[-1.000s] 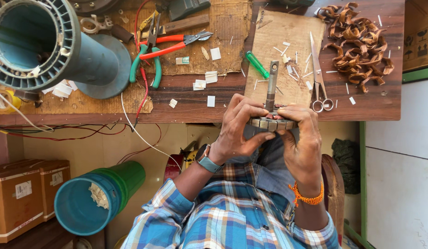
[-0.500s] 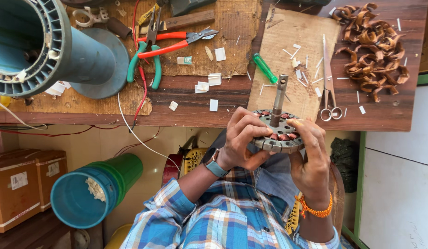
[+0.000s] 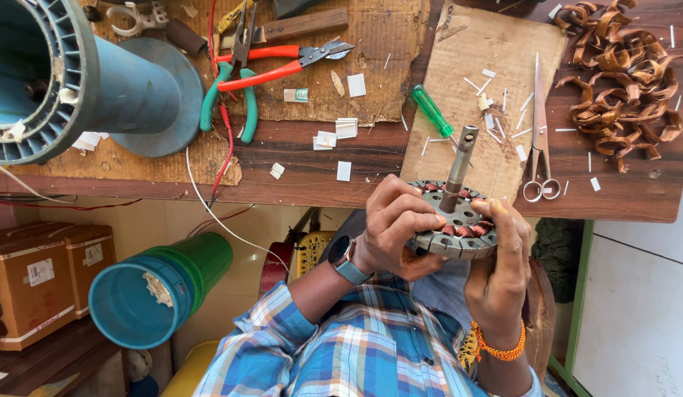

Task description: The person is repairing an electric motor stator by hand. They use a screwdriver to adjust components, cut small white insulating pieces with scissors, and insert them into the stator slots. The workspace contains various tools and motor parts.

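I hold a round grey motor stator [image 3: 459, 229] just in front of the table edge, tilted so its top face shows. It has copper windings in its slots and a steel shaft [image 3: 460, 163] sticking up. My left hand [image 3: 391, 229], with a wristwatch, grips its left rim, fingers curled over the top. On the right rim is my right hand [image 3: 502, 273], with an orange thread on the wrist and the thumb on the edge.
On the wooden table [image 3: 371, 158] lie a cardboard sheet [image 3: 496, 44], scissors [image 3: 538, 136], a green screwdriver handle [image 3: 431, 110], red-handled cutters [image 3: 282, 62], green-handled pliers [image 3: 231, 92], paper slips and a pile of copper coils [image 3: 624, 70]. A large blue-grey housing [image 3: 58, 81] lies left. A blue-green spool [image 3: 154, 294] and cardboard boxes [image 3: 43, 276] are below.
The stator has tilted from edge-on to showing its top face and sits lower and to the right in view. Both hands have kept hold of its rim.
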A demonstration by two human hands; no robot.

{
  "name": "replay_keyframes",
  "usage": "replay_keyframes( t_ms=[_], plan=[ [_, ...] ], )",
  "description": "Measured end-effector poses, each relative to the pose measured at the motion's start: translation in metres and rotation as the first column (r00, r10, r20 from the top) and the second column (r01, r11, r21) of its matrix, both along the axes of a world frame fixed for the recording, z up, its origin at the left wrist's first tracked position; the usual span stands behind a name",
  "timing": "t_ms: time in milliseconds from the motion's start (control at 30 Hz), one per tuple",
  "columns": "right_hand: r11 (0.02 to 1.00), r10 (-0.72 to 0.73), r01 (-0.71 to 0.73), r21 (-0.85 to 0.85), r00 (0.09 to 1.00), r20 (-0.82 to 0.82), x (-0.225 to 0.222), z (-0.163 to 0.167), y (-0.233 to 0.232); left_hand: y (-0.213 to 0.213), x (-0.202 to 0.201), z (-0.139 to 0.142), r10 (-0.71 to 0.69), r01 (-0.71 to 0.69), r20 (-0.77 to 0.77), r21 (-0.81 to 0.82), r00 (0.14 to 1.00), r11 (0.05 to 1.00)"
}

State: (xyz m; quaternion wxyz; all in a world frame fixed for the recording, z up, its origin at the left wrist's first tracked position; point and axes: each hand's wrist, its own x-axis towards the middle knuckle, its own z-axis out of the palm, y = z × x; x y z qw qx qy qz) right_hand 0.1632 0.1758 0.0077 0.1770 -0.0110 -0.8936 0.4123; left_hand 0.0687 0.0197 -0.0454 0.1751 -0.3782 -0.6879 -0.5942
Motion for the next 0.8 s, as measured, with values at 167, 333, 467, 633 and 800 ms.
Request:
replay_keyframes(
  t_ms=[167,333,467,633,800],
  plan=[
    [0.998,-0.049,0.051,-0.032,0.997,0.053,-0.002,0.008,-0.007,0.001,0.005,0.003,0.035,-0.034,0.006,-0.028,0.999,0.999],
    [0.994,-0.072,0.078,-0.08,0.994,0.083,-0.004,0.013,-0.01,-0.006,-0.004,0.005,-0.02,0.022,0.019,-0.08,1.0,0.997],
    [0.999,-0.052,0.053,-0.008,0.997,0.059,-0.001,0.012,-0.011,-0.005,0.002,0.011,0.129,-0.131,-0.043,-0.029,0.991,0.991],
    [0.993,-0.1,0.105,-0.06,0.991,0.086,0.003,0.009,-0.011,0.006,0.023,0.015,0.212,-0.213,-0.022,-0.092,0.977,0.973],
    [0.995,-0.103,0.102,0.017,0.994,0.038,0.0,0.009,-0.015,0.006,0.026,0.013,0.14,-0.142,-0.046,-0.057,0.989,0.988]
  ],
)
